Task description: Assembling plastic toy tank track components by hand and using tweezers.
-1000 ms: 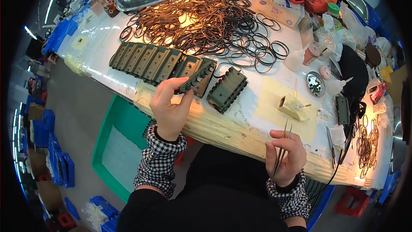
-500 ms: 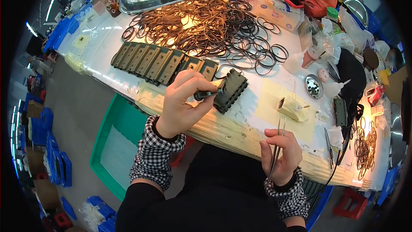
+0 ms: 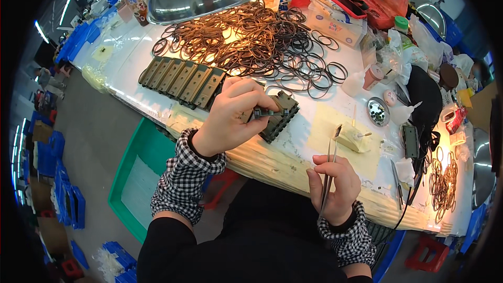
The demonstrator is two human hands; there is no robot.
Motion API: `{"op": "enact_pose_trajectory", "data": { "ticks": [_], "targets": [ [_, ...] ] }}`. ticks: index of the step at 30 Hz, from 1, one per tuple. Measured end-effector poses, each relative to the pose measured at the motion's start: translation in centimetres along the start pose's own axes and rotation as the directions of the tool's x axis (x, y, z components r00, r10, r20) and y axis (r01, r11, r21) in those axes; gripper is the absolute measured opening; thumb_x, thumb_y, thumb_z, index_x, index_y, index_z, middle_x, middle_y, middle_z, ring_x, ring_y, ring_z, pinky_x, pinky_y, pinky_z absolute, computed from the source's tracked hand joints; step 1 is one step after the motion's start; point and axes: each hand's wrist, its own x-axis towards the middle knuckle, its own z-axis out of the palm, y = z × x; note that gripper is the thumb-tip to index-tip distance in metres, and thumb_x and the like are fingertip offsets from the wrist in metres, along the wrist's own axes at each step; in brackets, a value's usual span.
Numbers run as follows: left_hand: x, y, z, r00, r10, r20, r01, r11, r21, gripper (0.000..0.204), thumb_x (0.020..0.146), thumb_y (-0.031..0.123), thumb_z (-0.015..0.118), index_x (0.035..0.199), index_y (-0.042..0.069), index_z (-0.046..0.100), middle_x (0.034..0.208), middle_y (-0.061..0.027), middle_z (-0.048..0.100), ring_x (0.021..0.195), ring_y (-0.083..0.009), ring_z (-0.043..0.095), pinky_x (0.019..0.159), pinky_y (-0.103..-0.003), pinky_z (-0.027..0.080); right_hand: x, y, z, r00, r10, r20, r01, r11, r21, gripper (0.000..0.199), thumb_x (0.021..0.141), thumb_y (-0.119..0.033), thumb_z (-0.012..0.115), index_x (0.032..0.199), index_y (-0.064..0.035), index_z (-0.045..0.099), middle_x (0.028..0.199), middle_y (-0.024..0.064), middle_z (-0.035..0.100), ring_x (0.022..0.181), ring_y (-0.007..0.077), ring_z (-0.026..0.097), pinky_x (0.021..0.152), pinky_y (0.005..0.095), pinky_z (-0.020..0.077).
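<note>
Head view: left hand (image 3: 228, 118) pinches dark green block (image 3: 273, 117) over white table (image 3: 136, 84); right hand (image 3: 335, 188) closed around upright tweezers (image 3: 329, 170).

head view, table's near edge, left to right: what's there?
Row of olive-green flat parts → left hand gripping a dark ribbed block → right hand holding tweezers → small cream block on the yellow sheet → small dark part → loose brown rings.
</note>
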Motion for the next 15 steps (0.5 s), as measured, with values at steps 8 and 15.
{"op": "enact_pose_trajectory", "data": {
  "ticks": [8, 15],
  "targets": [
    [0.0, 1.5, 0.7, 0.996, -0.058, 0.072, 0.076, 0.953, -0.292, 0.022, 0.067, -0.004, 0.069, 0.086, 0.006, 0.067, 0.081, -0.0011, 0.060, 0.077, -0.0173, 0.058, 0.075, -0.029, 0.041, 1.1, 0.2, -0.2, 0.999, -0.054, 0.000, 0.053, 0.997, -0.047, 0.034, 0.074, -0.008, 0.077, 0.105, -0.0012, 0.064, 0.094, 0.0154, 0.067, 0.080, 0.0270, 0.067, 0.067, 0.0319, 0.0543],
    [1.0, 5.2, 2.4, 0.990, -0.020, 0.140, 0.087, 0.866, -0.492, 0.022, 0.069, -0.008, 0.070, 0.089, 0.001, 0.067, 0.083, -0.0065, 0.059, 0.076, -0.0176, 0.058, 0.064, -0.027, 0.046, 3.3, -0.6, -1.7, 1.000, -0.014, 0.017, 0.014, 1.000, 0.016, 0.039, 0.073, -0.009, 0.078, 0.109, -0.0015, 0.065, 0.098, 0.0138, 0.067, 0.081, 0.0267, 0.066, 0.068, 0.0319, 0.0540]
  ]
}}
